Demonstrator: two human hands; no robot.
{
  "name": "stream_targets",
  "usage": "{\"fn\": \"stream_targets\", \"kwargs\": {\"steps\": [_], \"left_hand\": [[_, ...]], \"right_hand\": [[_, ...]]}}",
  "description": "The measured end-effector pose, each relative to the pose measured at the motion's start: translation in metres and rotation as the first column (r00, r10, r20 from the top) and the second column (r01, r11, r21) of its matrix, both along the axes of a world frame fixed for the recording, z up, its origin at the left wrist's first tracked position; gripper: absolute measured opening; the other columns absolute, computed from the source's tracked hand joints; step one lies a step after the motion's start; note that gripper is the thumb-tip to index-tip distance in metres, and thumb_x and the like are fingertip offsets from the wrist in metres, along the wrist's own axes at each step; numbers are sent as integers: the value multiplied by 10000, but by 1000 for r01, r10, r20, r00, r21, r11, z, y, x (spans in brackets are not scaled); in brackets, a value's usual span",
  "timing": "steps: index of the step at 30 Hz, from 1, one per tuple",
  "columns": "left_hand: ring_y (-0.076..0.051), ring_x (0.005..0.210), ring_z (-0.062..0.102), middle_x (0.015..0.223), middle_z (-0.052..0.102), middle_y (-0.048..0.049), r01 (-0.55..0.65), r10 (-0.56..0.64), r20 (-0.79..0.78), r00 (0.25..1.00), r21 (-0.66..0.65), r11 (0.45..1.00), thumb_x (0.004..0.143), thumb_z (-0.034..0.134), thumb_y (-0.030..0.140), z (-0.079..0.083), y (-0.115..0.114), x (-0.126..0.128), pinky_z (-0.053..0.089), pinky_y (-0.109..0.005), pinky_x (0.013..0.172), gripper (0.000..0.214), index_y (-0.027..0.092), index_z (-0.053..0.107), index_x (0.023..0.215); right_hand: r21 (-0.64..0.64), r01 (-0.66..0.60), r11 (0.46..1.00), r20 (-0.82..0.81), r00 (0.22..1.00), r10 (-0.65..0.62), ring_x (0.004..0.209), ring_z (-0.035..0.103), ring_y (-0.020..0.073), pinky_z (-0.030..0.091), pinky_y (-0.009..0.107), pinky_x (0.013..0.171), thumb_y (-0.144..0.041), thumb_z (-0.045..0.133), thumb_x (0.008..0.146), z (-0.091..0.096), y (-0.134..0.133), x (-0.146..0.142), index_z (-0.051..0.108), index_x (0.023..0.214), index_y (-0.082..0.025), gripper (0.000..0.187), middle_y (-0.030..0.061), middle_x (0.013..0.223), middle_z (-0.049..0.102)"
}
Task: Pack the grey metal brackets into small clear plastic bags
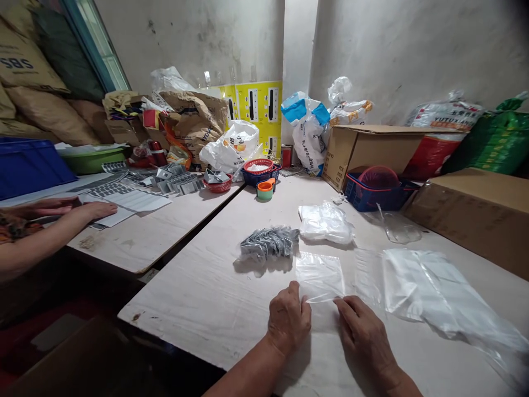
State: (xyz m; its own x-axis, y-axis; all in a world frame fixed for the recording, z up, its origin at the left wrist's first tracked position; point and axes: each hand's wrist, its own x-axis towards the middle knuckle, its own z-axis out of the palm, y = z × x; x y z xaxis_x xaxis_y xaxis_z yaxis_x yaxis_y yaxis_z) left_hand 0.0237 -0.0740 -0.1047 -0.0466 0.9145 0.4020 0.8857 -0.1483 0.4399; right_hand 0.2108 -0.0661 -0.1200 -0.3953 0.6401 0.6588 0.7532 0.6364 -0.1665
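A clear flat plastic bag (320,273) lies on the white table in front of me. My left hand (288,318) is closed at its near left corner. With fingers bent into a pinch, my right hand (362,326) grips the near right corner. Beyond my left hand rests a row of grey metal pieces wrapped in clear plastic (268,242). A stack of filled or folded clear bags (326,221) sits behind the flat bag. To the right is a large pile of clear plastic bags (438,284), with another thin clear sheet beside it.
An orange and green tape dispenser (265,190), a red basket (259,166) and a blue basket (378,193) stand farther back. Cardboard boxes (475,207) line the right. At the left table, a co-worker's hand (98,210) rests on white paper (138,201), near grey pieces.
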Motion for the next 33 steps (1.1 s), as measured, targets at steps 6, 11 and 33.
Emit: {"fn": "stream_targets", "kwargs": {"steps": [6, 11, 33], "left_hand": [[-201, 615, 574, 667, 597, -56, 29, -29, 6, 1000, 41, 999, 766, 411, 158, -2, 1, 0, 424, -313, 594, 242, 137, 513, 984], [-188, 629, 576, 688, 596, -52, 10, -14, 47, 999, 75, 997, 775, 417, 163, -4, 0, 1, 425, -303, 620, 234, 159, 512, 989], [-247, 812, 587, 842, 598, -109, 40, -44, 39, 998, 87, 995, 712, 579, 554, 11, -3, -5, 481, -356, 711, 583, 117, 484, 1085]], "right_hand": [[-35, 1, 999, 4, 1000, -1, 734, 540, 175, 478, 304, 629, -160, 410, 870, 1, 0, 1, 559, 1004, -171, 201, 69, 846, 554], [-55, 9, 998, -14, 1000, -9, 739, 544, 174, 473, 300, 638, -173, 420, 870, -1, 0, 1, 565, 1013, -174, 203, 68, 844, 558], [-61, 81, 995, 17, 997, -80, 663, 531, 150, 438, 260, 591, -204, 425, 882, -12, 5, 7, 575, 1008, -169, 199, 46, 773, 545]]}}
